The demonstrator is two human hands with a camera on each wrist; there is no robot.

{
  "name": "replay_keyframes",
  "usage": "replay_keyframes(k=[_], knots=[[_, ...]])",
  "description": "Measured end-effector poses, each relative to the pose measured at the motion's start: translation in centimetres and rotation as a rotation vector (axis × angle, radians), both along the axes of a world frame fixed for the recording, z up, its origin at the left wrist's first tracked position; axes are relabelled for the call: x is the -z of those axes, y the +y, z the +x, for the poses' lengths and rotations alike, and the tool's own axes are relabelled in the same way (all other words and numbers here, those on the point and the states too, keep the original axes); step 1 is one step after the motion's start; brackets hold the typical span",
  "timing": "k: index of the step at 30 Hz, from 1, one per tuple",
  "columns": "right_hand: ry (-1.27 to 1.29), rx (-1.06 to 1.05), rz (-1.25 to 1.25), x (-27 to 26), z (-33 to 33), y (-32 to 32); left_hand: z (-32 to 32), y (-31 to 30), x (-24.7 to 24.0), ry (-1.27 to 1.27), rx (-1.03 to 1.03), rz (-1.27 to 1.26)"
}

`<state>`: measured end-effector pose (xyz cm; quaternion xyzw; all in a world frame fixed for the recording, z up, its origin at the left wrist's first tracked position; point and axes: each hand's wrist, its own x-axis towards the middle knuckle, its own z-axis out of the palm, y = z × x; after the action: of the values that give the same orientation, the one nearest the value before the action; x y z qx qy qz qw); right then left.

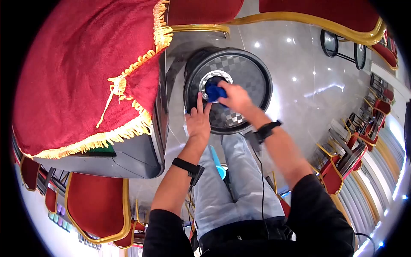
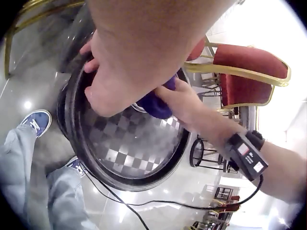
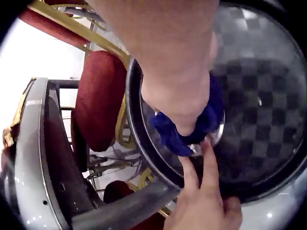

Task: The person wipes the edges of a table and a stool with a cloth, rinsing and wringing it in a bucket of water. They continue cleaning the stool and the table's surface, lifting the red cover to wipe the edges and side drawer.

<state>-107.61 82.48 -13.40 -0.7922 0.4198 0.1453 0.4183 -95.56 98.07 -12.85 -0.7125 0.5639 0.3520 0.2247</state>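
A round black tray-like top point(image 1: 252, 79) with a checkered surface and raised rim lies in front of me. On it sits a small round silver dish point(image 1: 227, 75) with a notched rim, dark inside. My right hand point(image 1: 235, 98) grips a bunched blue cloth point(image 1: 215, 92) and presses it into the dish; in the right wrist view the cloth point(image 3: 173, 136) spills over its edge. Two extended fingers of my left hand point(image 1: 198, 124) touch the near side of the dish, steadying fingertips beside the cloth. The dish's inside is mostly hidden.
On the left stands a dark table point(image 1: 141, 159) under a red cover point(image 1: 81, 77) with yellow fringe. Red chairs with gold frames, one at the lower left point(image 1: 96, 205), surround the spot. A black cable point(image 2: 158, 202) hangs from the wrist camera.
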Motion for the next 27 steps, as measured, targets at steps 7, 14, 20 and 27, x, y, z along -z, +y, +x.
replay_keyframes(k=[7, 14, 20, 27], knots=[[0.22, 0.094, -0.572, -0.9, -7.3, -4.5, 1.5, -0.4, -0.9, 0.122, -0.071, -0.042], [0.081, 0.053, -0.134, -0.7, -8.6, 15.1, 3.3, -0.1, -1.2, 0.369, -0.144, -0.091], [-0.33, -0.07, -0.141, 0.5, 1.4, 12.2, 7.4, -0.3, 0.6, 0.764, -0.515, -0.367], [-0.376, -0.161, -0.52, 0.7, 3.7, -3.6, 5.9, -1.2, -1.0, 0.332, -0.391, -0.517]])
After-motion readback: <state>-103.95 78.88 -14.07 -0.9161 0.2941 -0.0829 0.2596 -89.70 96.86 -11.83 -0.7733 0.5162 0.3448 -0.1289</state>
